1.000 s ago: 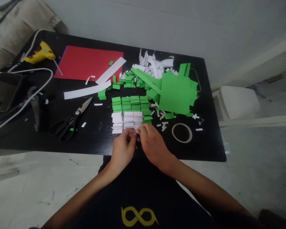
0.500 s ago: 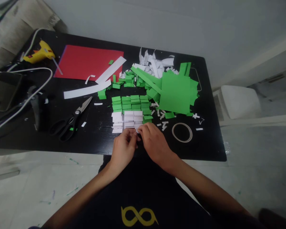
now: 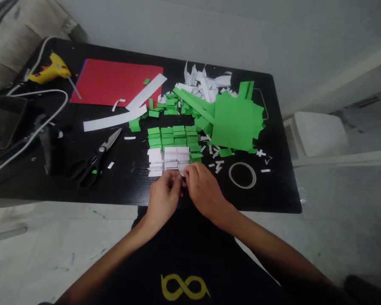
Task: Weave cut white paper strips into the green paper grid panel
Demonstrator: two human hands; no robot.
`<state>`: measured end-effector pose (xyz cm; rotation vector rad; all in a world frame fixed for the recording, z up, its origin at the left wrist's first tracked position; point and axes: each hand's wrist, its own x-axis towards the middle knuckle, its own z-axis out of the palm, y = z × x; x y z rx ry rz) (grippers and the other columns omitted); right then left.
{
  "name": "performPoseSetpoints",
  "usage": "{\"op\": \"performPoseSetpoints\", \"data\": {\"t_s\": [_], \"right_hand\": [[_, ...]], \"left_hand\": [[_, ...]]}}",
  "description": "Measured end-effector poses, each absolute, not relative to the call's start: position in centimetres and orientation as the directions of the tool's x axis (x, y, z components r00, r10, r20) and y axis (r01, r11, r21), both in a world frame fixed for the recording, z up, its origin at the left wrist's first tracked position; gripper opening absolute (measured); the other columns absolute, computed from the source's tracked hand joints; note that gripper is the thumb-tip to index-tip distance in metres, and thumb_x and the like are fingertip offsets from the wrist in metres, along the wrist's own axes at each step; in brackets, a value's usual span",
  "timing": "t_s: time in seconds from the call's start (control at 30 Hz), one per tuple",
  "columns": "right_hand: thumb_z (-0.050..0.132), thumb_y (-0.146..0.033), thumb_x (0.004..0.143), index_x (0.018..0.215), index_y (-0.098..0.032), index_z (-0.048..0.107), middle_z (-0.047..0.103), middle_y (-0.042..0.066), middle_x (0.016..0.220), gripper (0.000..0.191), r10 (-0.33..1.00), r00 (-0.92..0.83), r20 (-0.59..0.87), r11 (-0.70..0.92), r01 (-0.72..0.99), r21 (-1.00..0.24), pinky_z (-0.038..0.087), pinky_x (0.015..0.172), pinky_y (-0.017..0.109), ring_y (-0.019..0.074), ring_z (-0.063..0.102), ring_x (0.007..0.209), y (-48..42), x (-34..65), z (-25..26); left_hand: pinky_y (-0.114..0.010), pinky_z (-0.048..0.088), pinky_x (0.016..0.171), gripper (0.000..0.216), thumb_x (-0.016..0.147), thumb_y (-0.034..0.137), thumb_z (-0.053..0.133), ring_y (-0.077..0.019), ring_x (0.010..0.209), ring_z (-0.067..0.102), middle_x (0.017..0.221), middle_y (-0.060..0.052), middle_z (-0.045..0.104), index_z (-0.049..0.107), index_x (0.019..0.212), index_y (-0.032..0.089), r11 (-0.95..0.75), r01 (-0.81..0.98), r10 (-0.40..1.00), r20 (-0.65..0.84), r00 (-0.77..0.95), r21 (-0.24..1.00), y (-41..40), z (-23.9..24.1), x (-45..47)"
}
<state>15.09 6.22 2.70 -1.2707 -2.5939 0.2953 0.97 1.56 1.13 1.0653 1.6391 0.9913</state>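
My left hand (image 3: 163,197) and my right hand (image 3: 205,190) meet at the near edge of the black table (image 3: 130,182), fingers pinched together on a small white paper piece (image 3: 182,173). Just beyond them lie rows of folded white pieces (image 3: 168,160) and, behind those, rows of folded green pieces (image 3: 173,136). Most of the pinched piece is hidden by my fingers.
Black scissors (image 3: 92,159) lie left of the rows, a tape ring (image 3: 242,175) right. Farther back are green paper sheets (image 3: 236,120), white scraps (image 3: 206,82), white strips (image 3: 114,120), a red sheet (image 3: 114,82), a yellow glue gun (image 3: 49,72) and cables (image 3: 34,131).
Both hands stay pinched on the white piece with only slight finger movement; the view has shifted a little.
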Motion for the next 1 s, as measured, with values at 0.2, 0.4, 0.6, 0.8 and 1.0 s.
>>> {"op": "performPoseSetpoints", "data": {"t_s": [0.2,0.4,0.6,0.8,1.0], "right_hand": [[0.049,-0.004,0.102,0.098,-0.016,0.062,0.067,0.01,0.097,0.018,0.789,-0.602,0.124,0.604,0.721,-0.341,0.051,0.082,0.035,0.0239,0.061,0.091,6.4,15.5,2.6],[0.047,-0.007,0.104,0.097,-0.015,0.062,0.066,0.011,0.096,0.018,0.791,-0.605,0.088,0.602,0.744,-0.289,0.051,0.081,0.036,0.0245,0.06,0.089,6.6,15.1,2.8],[0.049,-0.01,0.104,0.094,-0.016,0.061,0.066,0.01,0.093,0.017,0.798,-0.592,0.115,0.598,0.752,-0.278,0.05,0.078,0.036,0.0242,0.06,0.087,6.6,14.9,2.8],[0.05,-0.01,0.102,0.091,-0.019,0.058,0.066,0.009,0.09,0.016,0.86,-0.474,0.189,0.511,0.797,-0.322,0.049,0.072,0.033,0.0227,0.062,0.084,7.5,16.5,2.6],[0.053,-0.011,0.097,0.099,-0.019,0.063,0.068,0.01,0.099,0.013,0.908,-0.228,0.352,0.362,0.85,-0.383,0.052,0.073,0.036,0.0231,0.066,0.083,10.4,21.8,3.2]], "left_hand": [[-0.025,0.049,0.059,0.021,0.1,0.038,0.058,-0.0128,0.058,0.063,0.08,-0.002,0.074,0.067,0.1,0.02,0.295,0.207,0.946,-0.255,-0.199,0.933,1.5,0.9,0.9],[-0.025,0.048,0.058,0.021,0.101,0.039,0.056,-0.0125,0.058,0.063,0.077,0.0,0.071,0.067,0.098,0.021,0.296,0.226,0.945,-0.251,-0.209,0.928,1.5,1.1,0.9],[-0.024,0.047,0.059,0.021,0.101,0.038,0.057,-0.0125,0.058,0.062,0.072,0.001,0.068,0.068,0.099,0.021,0.3,0.249,0.945,-0.25,-0.212,0.921,1.5,1.4,1.0],[-0.024,0.048,0.058,0.022,0.101,0.041,0.057,-0.0118,0.057,0.062,0.078,0.0,0.072,0.065,0.099,0.02,0.317,0.225,0.939,-0.272,-0.21,0.921,1.6,1.2,0.8],[-0.022,0.046,0.05,0.024,0.099,0.043,0.058,-0.0109,0.055,0.062,0.078,0.0,0.072,0.064,0.101,0.02,0.332,0.185,0.932,-0.291,-0.217,0.925,1.5,1.1,0.8]]}}
